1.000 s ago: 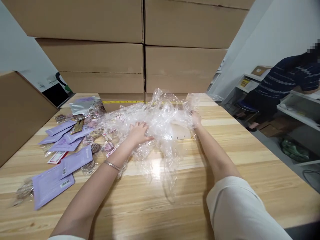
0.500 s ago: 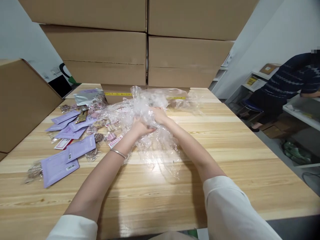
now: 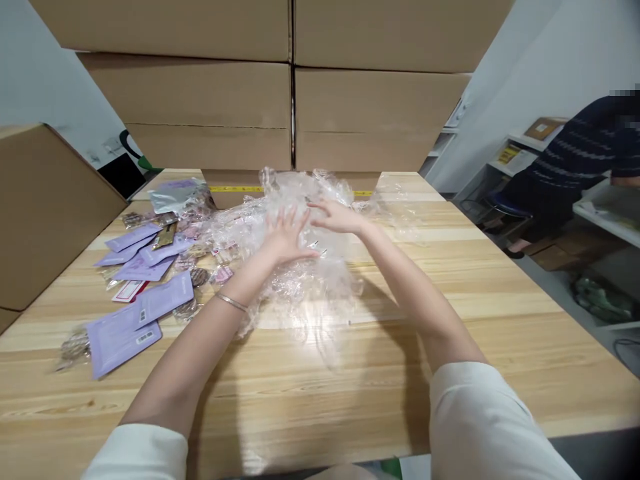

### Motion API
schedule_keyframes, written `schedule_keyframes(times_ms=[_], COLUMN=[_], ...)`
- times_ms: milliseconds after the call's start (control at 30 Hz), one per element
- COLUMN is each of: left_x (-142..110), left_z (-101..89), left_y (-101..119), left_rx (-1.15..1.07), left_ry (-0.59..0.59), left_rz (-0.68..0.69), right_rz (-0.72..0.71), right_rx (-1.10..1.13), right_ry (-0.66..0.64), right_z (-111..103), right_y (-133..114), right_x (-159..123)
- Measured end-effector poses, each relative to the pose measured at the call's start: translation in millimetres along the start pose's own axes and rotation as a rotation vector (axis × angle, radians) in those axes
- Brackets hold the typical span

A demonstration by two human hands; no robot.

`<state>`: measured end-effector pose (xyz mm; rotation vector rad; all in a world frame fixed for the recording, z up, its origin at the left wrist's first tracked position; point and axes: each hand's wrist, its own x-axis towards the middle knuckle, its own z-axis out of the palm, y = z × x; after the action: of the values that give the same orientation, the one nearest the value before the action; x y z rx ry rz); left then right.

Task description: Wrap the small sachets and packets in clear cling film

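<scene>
A crumpled heap of clear plastic film [image 3: 320, 287] lies on the wooden table in front of me. My left hand [image 3: 287, 237] rests on the heap with its fingers spread. On the right side of the film is my right hand [image 3: 336, 217], fingers stretched out and apart, lightly over or touching it. Neither hand grips anything. Left of the heap lie several purple packets [image 3: 165, 297] among small clear-wrapped items [image 3: 200, 277]. A silvery bag [image 3: 180, 197] sits behind them.
Large cardboard boxes [image 3: 200, 93] are stacked at the far side of the table [image 3: 475, 320]. Another box [image 3: 55, 213] stands at the left edge. A yellow measuring tape [image 3: 235, 189] runs along the back. To the right, a person [image 3: 575, 153] is beside white shelves.
Both hands have opened from the bunched film, fingers now spread. My right hand has shifted right. The film looks more loosely spread, and the view has shifted slightly.
</scene>
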<state>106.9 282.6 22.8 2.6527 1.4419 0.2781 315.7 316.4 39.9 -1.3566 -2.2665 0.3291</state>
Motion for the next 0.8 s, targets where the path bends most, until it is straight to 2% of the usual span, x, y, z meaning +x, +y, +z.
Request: schedule_keyframes(times_ms=[67, 100, 133, 200, 233, 300, 400, 500, 600, 700, 767, 800], left_x=[10.9, 14.6, 17.3, 21.1, 22.9, 27.2, 34.5, 39.4, 40.7, 40.0, 39.0, 38.4], left_z=[9.3, 14.0, 18.4, 26.7, 30.6, 38.2, 48.0, 53.8, 55.8, 55.0, 53.3, 52.4], left_y=[-16.0, -22.7, -28.2, -35.4, -37.5, -40.4, -43.6, -46.1, -46.8, -45.3, -42.8, -41.2], left_rx=[-0.023, -0.028, -0.030, -0.047, -0.062, -0.093, -0.109, -0.109, -0.112, -0.126, -0.140, -0.147], left_ry=[-0.125, -0.143, -0.139, -0.111, -0.099, -0.085, -0.069, -0.060, -0.061, -0.071, -0.078, -0.081], left_rz=[-0.089, -0.105, -0.103, -0.091, -0.092, -0.100, -0.101, -0.105, -0.117, -0.123, -0.127, -0.129], right_rz=[0.068, 0.178, 0.440, 0.633, 0.693, 0.741, 0.815, 0.868, 0.845, 0.725, 0.550, 0.409], right_rx=[0.029, 0.038, 0.075, 0.028, 0.012, -0.007, -0.001, 0.001, 0.019, 0.039, 0.055, 0.072], right_ry=[0.073, 0.151, 0.343, 0.488, 0.526, 0.516, 0.454, 0.462, 0.523, 0.602, 0.587, 0.536], right_z=[-25.1, -35.5, -43.5, -50.0, -48.4, -37.6, -15.8, -4.9, -4.8, -1.2, 8.1, 14.8], right_y=[32.4, 51.7, 71.6, 109.0, 124.7, 147.9, 164.0, 164.3, 147.1, 104.4, 64.6, 44.1], right_x=[-21.4, -31.3, -39.9, -51.7, -54.7, -56.7, -55.7, -57.1, -62.1, -63.6, -56.8, -50.2])
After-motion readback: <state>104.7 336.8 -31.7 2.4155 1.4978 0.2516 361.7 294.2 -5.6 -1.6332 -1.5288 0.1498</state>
